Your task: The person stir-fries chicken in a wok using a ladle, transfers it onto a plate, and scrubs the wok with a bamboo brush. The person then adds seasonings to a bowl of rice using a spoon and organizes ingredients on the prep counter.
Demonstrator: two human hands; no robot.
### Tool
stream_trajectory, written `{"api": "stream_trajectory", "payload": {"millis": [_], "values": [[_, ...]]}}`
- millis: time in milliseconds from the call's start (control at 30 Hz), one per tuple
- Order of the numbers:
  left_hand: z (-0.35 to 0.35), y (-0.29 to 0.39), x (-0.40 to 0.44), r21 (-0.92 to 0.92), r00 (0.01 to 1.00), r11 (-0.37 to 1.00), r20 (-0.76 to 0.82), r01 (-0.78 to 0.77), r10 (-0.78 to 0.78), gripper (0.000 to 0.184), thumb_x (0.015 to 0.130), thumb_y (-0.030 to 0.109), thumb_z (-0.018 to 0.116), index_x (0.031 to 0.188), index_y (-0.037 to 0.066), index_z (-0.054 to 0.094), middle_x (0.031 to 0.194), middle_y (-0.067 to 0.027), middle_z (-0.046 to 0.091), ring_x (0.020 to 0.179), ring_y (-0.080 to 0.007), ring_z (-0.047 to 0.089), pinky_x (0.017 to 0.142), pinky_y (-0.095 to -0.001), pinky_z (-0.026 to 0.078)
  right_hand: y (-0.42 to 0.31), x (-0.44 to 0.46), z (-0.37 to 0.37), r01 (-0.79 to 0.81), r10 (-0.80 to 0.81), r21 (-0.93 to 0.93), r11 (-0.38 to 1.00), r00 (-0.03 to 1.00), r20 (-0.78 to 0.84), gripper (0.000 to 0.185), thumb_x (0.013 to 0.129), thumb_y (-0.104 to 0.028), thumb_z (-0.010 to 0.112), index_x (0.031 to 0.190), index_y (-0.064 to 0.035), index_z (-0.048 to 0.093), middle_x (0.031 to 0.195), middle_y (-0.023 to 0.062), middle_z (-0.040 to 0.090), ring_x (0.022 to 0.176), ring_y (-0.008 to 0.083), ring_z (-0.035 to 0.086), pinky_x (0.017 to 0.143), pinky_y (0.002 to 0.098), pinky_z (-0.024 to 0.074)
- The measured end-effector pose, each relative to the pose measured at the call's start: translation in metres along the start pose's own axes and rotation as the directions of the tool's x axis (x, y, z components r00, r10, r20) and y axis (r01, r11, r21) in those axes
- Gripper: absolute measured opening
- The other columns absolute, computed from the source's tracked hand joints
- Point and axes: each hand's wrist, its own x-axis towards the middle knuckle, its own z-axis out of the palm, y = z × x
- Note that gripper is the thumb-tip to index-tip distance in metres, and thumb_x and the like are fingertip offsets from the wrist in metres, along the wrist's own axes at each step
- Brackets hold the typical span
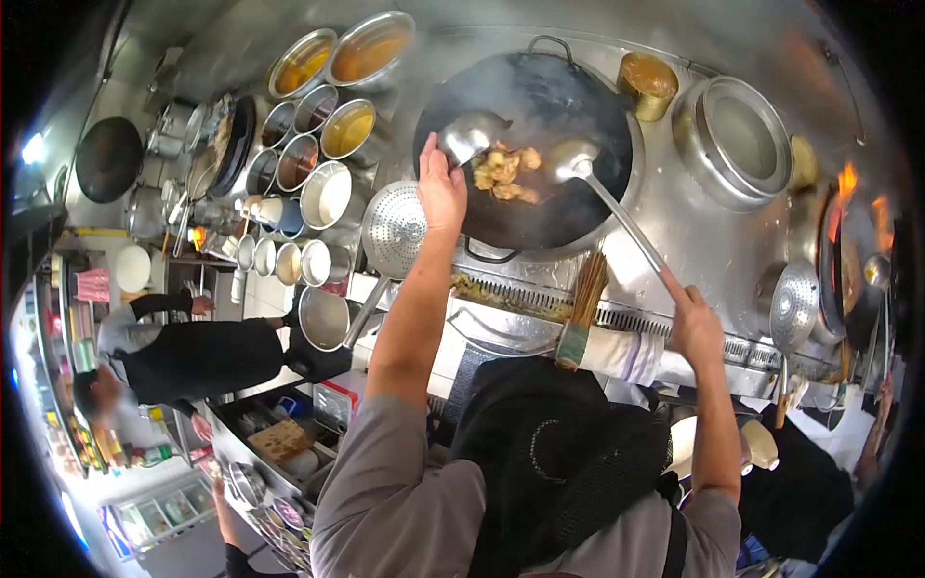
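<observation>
Clearly, the main hazard lies in the dark wok (568, 214) at the upper centre of the frame, where steam rises around browned food pieces (503, 173). The left hand (443, 193) holds a tilted metal bowl (468, 138) over the wok's left part, fingers along its side, the thumb hard to make out; steam or hot metal could sting those bare fingers, and a slip could drop the bowl onto the food. The right hand (698, 328) is closed around the long handle of a ladle (575, 159), whose head sits just right of the pieces; a careless sweep could knock the bowl or flick hot liquid towards the left forearm. That forearm also passes close beside the perforated skimmer (393, 229), so an elbow swing could jolt it towards the steel containers (328, 196) at upper left.
</observation>
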Motion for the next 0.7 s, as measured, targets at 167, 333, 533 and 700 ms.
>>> {"api": "stream_trajectory", "payload": {"millis": [167, 333, 533, 700], "values": [[-0.023, 0.027, 0.031, -0.016, 0.997, 0.999, -0.076, -0.031, 0.03, 0.024, 0.071, -0.004, 0.059, 0.092, 0.001, 0.049, 0.134, -0.0224, 0.049, 0.102, -0.0401, 0.058, 0.081, -0.0435, 0.05, 0.021, -0.026, -0.019, 0.0, -0.011, -0.195, 0.981, 0.999, -0.052, 0.068, 0.078, 0.004, 0.053, 0.138, -0.0265, 0.046, 0.089, 0.0123, 0.058, 0.07, 0.0333, 0.062, 0.064, 0.0455, 0.0519], [0.004, 0.042, -0.008, -0.04, 0.926, 0.962, 0.283, 0.27, -0.248, 0.018, 0.077, 0.001, 0.057, 0.094, 0.001, 0.05, 0.129, -0.0259, 0.049, 0.11, -0.0432, 0.052, 0.088, -0.0467, 0.046, -0.002, -0.024, -0.019, 0.132, -0.137, -0.039, 0.99, 0.98, -0.147, 0.065, 0.077, 0.005, 0.056, 0.136, -0.022, 0.05, 0.088, 0.0151, 0.059, 0.07, 0.0342, 0.061, 0.062, 0.0459, 0.0504], [-0.061, -0.033, -0.083, -0.539, 0.677, 0.549, 0.054, 0.638, -0.734, 0.013, 0.084, 0.004, 0.05, 0.095, -0.003, 0.047, 0.089, -0.0195, 0.061, 0.07, -0.0325, 0.065, 0.057, -0.0398, 0.052, -0.028, 0.018, 0.034, 0.177, -0.119, 0.331, 0.927, 0.975, -0.19, 0.062, 0.083, 0.004, 0.056, 0.141, -0.0133, 0.044, 0.106, 0.0219, 0.062, 0.087, 0.0321, 0.062, 0.08, 0.0385, 0.0486], [-0.222, -0.063, -0.23, -0.943, 0.216, 0.114, -0.047, 0.311, -0.975, 0.035, 0.089, 0.001, 0.045, 0.123, -0.002, 0.039, 0.11, -0.0168, 0.054, 0.068, -0.0251, 0.066, 0.055, -0.0352, 0.061, -0.065, 0.081, 0.082, 0.038, -0.12, 0.67, 0.742, 0.99, 0.076, 0.057, 0.097, -0.014, 0.05, 0.149, -0.0109, 0.028, 0.059, 0.0005, 0.041, 0.039, 0.0069, 0.031, 0.034, 0.0252, 0.0295]]}}
